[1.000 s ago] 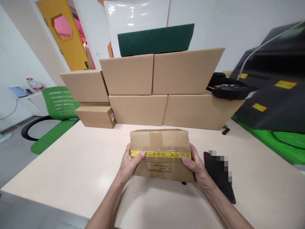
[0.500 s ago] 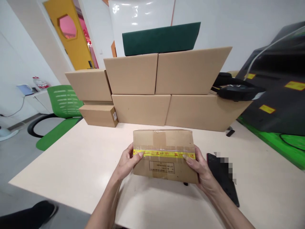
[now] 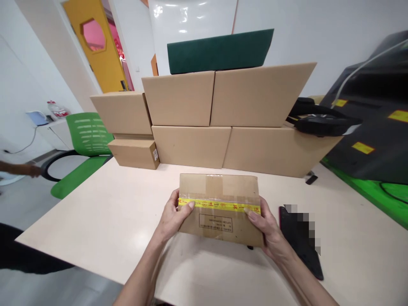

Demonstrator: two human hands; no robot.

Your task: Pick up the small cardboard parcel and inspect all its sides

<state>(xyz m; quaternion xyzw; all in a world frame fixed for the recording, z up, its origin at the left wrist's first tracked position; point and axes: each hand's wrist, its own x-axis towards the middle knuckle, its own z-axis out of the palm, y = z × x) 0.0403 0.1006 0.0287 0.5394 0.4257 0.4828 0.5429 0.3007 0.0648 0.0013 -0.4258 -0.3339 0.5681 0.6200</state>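
Your two hands hold the small cardboard box (image 3: 219, 187) between them, over the table (image 3: 95, 221) right in front of you. Your left hand (image 3: 168, 217) is curled around the box's left end, its thumb laid over the face turned to you, on the yellow tape (image 3: 210, 204). Your right hand (image 3: 267, 223) has the right end in the same way, thumb pressed on the tape near that end. The fingers of both hands go round the sides, and their tips are hidden, so you cannot tell how far they reach behind. The box therefore lies directly between your palms, touching both hands. It is tilted, with a shadow on the table below; whether its lower edge touches the table, you cannot tell. Under the tape, nearer you, is a printed rectangle (image 3: 216, 222), too small to read. A small dark thing (image 3: 250, 247) shows just past the lower edge, near your right hand.

To the right of your right hand, a flat black thing (image 3: 295, 236) lies on the table, partly blurred out. Beyond the box, well apart from your hands, stand the large cardboard boxes (image 3: 191, 146) in a stack, with a dark green box (image 3: 219, 52) on top. At far left, another person's arm (image 3: 15, 169) shows beside the green chair (image 3: 89, 131).
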